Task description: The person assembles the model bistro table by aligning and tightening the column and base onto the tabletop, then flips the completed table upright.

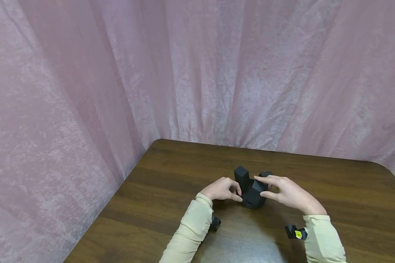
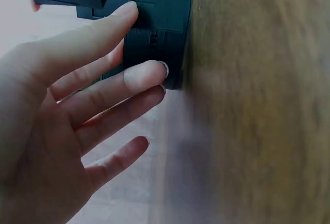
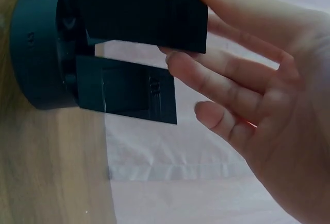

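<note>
A round black base (image 1: 254,203) stands on the table, with several angular black blocks rising from it. My left hand (image 1: 221,189) is at its left side, thumb and fingers around the wall of the base (image 2: 154,49), little finger standing off. On the other side my right hand (image 1: 291,193) pinches a black block (image 3: 147,15) near its outer end, between thumb and fingertips. A second, slanted block (image 3: 126,91) juts from the base beside it, clear of the fingers. One taller block (image 1: 241,177) stands upright behind my left fingertips.
The brown wooden table (image 1: 135,204) has rounded far corners. Pink velvety curtains (image 1: 204,73) hang behind it and along its left. A small black camera with a yellow label (image 1: 298,234) is worn at my right wrist, and another black camera (image 1: 215,223) at my left.
</note>
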The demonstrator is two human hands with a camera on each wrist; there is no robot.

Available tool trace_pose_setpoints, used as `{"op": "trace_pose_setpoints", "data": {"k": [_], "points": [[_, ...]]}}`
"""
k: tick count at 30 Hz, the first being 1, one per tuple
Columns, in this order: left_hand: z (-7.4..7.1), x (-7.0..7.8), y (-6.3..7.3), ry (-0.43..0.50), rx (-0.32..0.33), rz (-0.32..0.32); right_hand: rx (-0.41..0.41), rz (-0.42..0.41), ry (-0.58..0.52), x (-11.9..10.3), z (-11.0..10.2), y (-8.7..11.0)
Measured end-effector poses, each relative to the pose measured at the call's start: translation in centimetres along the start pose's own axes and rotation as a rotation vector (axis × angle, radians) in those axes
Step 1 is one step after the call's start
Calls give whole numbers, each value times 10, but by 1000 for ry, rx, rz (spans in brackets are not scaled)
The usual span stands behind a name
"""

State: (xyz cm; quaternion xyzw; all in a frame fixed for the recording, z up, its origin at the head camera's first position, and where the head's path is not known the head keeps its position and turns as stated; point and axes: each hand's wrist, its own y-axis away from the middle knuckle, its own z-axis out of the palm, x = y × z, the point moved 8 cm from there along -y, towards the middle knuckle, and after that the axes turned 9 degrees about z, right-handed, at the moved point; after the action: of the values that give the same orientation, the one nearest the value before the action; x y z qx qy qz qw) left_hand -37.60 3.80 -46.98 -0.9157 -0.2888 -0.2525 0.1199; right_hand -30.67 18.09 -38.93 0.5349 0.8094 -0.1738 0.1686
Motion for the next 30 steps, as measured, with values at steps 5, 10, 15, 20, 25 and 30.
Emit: {"op": "trace_pose_setpoints", "data": {"k": [5, 10, 15, 20, 25, 30], "points": [[1, -2, 2, 19, -14, -10, 6, 32, -8, 3, 0, -2], [1, -3, 2, 37, -11, -8, 57, 50, 5, 5, 0, -6], [2, -4, 1, 37, -20, -1, 26, 60, -25, 7, 4, -7], [2, -4, 0, -70, -29, 2, -43, 12, -38, 7, 2, 0], [0, -3, 2, -134, -26, -1, -120, -64, -80, 3, 0, 7], [-1, -1, 2, -123, -25, 22, -119, -135, -69, -6, 3, 6]]}}
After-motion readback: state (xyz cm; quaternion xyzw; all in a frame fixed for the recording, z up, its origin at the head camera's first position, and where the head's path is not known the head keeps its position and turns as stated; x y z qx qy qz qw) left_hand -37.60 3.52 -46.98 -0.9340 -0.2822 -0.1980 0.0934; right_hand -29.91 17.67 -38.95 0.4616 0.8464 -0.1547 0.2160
